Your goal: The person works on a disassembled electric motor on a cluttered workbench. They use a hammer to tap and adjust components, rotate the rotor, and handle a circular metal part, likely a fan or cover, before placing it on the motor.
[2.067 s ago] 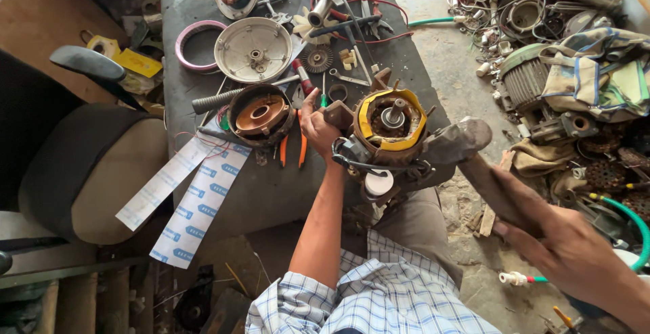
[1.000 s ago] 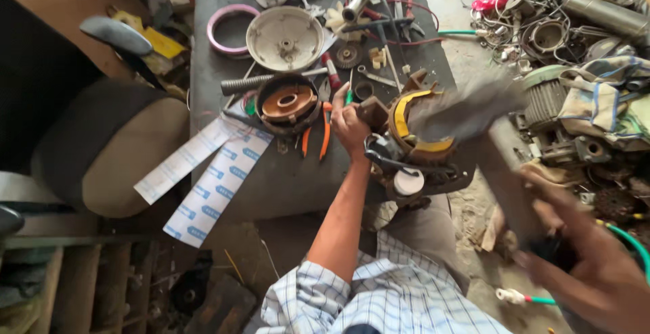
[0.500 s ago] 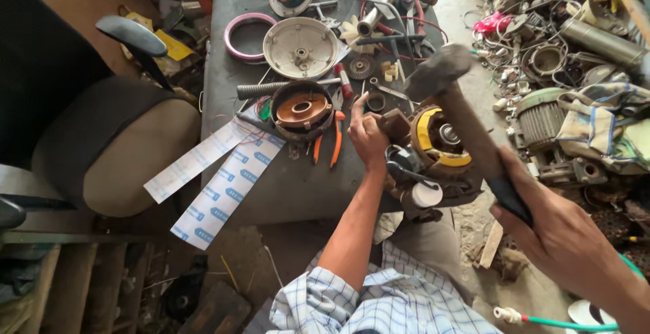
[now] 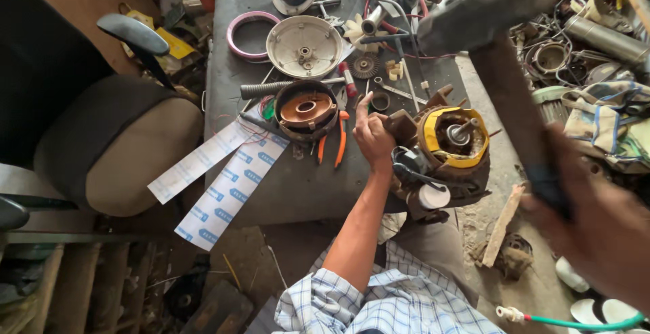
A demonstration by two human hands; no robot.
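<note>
The left hand (image 4: 374, 138) grips a wooden block (image 4: 401, 127) against the yellow-rimmed motor (image 4: 452, 148) at the table (image 4: 298, 185) edge; the right hand (image 4: 602, 229) clenches a raised hammer (image 4: 504, 70) above the motor.

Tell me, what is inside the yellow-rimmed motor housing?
Inside the motor housing a steel shaft stands among dark windings. Deeper parts are hidden in shadow.

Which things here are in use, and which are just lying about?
In use: left hand steadying the motor; right hand gripping the raised hammer.

Lying about: white cover, pink ring, orange pliers, copper rotor, paper strips, chair, scrap pile.
</note>
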